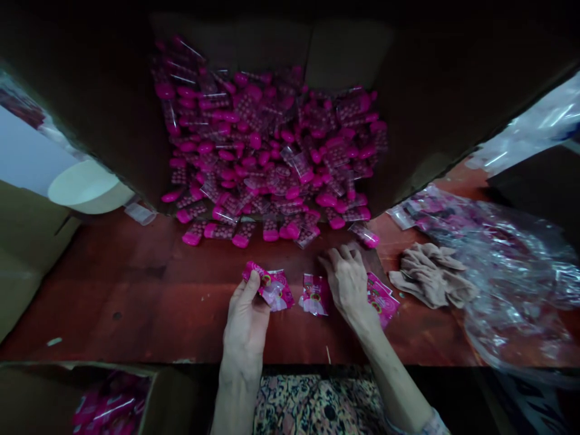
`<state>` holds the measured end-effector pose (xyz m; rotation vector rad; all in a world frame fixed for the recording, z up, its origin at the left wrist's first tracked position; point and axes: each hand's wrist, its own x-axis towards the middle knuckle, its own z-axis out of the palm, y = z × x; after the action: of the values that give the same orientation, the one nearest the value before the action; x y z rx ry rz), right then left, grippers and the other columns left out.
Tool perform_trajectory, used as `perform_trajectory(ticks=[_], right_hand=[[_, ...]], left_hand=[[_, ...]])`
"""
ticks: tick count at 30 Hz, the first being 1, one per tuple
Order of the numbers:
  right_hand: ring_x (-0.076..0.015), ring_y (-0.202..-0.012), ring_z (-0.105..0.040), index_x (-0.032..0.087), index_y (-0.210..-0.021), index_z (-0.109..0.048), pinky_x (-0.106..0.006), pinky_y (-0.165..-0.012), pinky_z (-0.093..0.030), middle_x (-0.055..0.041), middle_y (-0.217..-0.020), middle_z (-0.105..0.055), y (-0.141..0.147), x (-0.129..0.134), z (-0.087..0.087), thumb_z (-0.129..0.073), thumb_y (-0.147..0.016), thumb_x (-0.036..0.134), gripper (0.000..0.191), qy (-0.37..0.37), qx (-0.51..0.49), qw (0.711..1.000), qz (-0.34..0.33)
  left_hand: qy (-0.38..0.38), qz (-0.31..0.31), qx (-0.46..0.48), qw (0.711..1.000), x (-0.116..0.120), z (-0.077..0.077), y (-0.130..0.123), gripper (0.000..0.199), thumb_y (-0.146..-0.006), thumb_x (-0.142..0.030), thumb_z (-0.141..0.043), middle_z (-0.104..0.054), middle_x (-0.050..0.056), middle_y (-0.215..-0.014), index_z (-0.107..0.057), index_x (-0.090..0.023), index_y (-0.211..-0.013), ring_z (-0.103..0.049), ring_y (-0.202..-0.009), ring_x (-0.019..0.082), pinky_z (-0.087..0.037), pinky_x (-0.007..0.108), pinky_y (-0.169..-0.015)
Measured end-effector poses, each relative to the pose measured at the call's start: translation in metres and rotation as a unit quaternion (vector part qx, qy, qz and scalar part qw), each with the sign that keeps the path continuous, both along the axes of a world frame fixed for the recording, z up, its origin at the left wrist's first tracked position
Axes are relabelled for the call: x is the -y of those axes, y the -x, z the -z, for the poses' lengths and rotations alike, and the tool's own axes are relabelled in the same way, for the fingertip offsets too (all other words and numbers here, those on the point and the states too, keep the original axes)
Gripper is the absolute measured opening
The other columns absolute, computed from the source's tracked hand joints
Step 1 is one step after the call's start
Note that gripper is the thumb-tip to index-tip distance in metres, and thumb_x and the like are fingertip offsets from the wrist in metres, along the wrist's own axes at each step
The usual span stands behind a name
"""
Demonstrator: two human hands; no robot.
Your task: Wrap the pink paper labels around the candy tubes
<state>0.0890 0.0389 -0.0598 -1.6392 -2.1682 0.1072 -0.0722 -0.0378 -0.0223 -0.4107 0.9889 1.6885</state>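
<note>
My left hand (247, 311) pinches a small pink printed packet (254, 269) between thumb and fingers. Just right of it, another pink packet (281, 291) overlaps it in view; whether this one is also held is unclear. My right hand (347, 278) is palm down over the table, fingers bent and somewhat apart, with its fingertips partly hidden. It shows nothing in its grasp. Left of it lies a single pink packet (314, 295), and several more packets (382, 300) lie beside its wrist. Beyond its fingers is a clear tube with a pink cap (365, 235).
A big cardboard box (421, 121) on its side holds a heap of pink-capped tubes (272, 157), spilling onto the red table (136, 290). Beige gloves (432, 275) and clear plastic bags (512, 272) lie right. A white bowl (90, 187) stands left. Pink packets fill a lower-left box (158, 399).
</note>
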Motion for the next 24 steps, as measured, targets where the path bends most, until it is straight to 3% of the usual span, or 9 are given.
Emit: perform_trajectory(ticks=[2,4,9,13,17,19,22,24], right_hand=[[-0.0275,-0.091,-0.049,0.013,-0.095,-0.058,-0.039,-0.079,-0.041,-0.0151,-0.098,-0.055,-0.002,0.004,0.001,-0.045,-0.085,0.022,0.019,-0.020,-0.014,0.999,0.026],[-0.0306,-0.099,-0.046,0.008,-0.111,-0.051,-0.042,-0.080,-0.042,-0.0204,-0.110,-0.049,-0.004,0.008,0.001,-0.047,-0.085,0.026,0.033,-0.042,-0.029,0.997,0.065],[-0.0358,-0.092,-0.052,0.007,-0.120,-0.045,-0.047,-0.070,-0.043,-0.0233,-0.104,-0.052,-0.004,0.017,-0.001,-0.045,-0.085,0.037,0.046,0.005,-0.060,0.991,0.124],[-0.0353,-0.090,-0.056,0.006,-0.116,-0.050,-0.048,-0.072,-0.044,-0.0255,-0.107,-0.056,-0.003,0.012,-0.003,-0.050,-0.081,0.032,0.044,0.055,-0.124,0.985,0.111],[-0.0254,-0.076,-0.062,0.010,-0.105,-0.057,-0.039,-0.067,-0.049,-0.0148,-0.091,-0.066,-0.002,0.016,-0.014,-0.060,-0.075,0.034,0.039,0.094,-0.183,0.975,0.088],[-0.0205,-0.071,-0.064,0.014,-0.107,-0.057,-0.034,-0.064,-0.051,-0.0088,-0.086,-0.068,0.003,0.029,-0.026,-0.061,-0.075,0.035,0.039,0.146,-0.273,0.949,0.054],[-0.0174,-0.074,-0.063,0.020,-0.112,-0.053,-0.030,-0.064,-0.052,-0.0049,-0.090,-0.066,0.017,0.055,-0.045,-0.064,-0.075,0.032,0.041,0.217,-0.407,0.887,-0.004],[-0.0159,-0.072,-0.062,0.023,-0.111,-0.054,-0.028,-0.061,-0.052,-0.0045,-0.093,-0.062,0.027,0.068,-0.053,-0.065,-0.075,0.028,0.038,0.203,-0.416,0.886,-0.026]], left_hand=[[0.013,-0.004,0.007,1.000,-0.001,-0.001,0.000,0.011,-0.074,-0.006,-0.063,-0.067,0.001,-0.061,-0.067,-0.014,-0.068,-0.061,-0.054,0.010,-0.052,0.022,-0.056],[0.018,-0.016,0.013,1.000,-0.003,-0.003,0.001,0.014,-0.077,-0.006,-0.060,-0.067,0.000,-0.062,-0.067,-0.014,-0.069,-0.061,-0.055,0.009,-0.052,0.021,-0.056],[0.031,-0.036,0.021,0.999,-0.007,-0.010,0.000,0.025,-0.083,-0.007,-0.053,-0.066,-0.001,-0.060,-0.066,-0.016,-0.063,-0.061,-0.054,0.007,-0.052,0.019,-0.058],[0.027,-0.026,0.017,0.999,-0.008,-0.011,0.000,0.023,-0.080,-0.010,-0.058,-0.065,-0.001,-0.057,-0.064,-0.016,-0.059,-0.059,-0.051,0.007,-0.051,0.018,-0.054],[0.023,-0.019,0.015,0.999,-0.009,-0.008,-0.002,0.022,-0.080,-0.011,-0.058,-0.065,-0.001,-0.057,-0.064,-0.017,-0.060,-0.059,-0.052,0.008,-0.051,0.019,-0.054],[0.020,-0.014,0.016,1.000,-0.009,-0.005,-0.003,0.021,-0.081,-0.012,-0.056,-0.066,0.000,-0.060,-0.065,-0.017,-0.063,-0.060,-0.055,0.009,-0.052,0.021,-0.058],[0.006,-0.006,0.013,1.000,-0.009,-0.004,-0.006,0.018,-0.081,-0.015,-0.057,-0.067,0.001,-0.064,-0.066,-0.016,-0.066,-0.061,-0.058,0.010,-0.052,0.023,-0.063],[-0.004,0.000,0.009,1.000,-0.009,-0.005,-0.008,0.018,-0.082,-0.017,-0.056,-0.068,0.002,-0.065,-0.066,-0.015,-0.067,-0.061,-0.059,0.010,-0.052,0.023,-0.064]])
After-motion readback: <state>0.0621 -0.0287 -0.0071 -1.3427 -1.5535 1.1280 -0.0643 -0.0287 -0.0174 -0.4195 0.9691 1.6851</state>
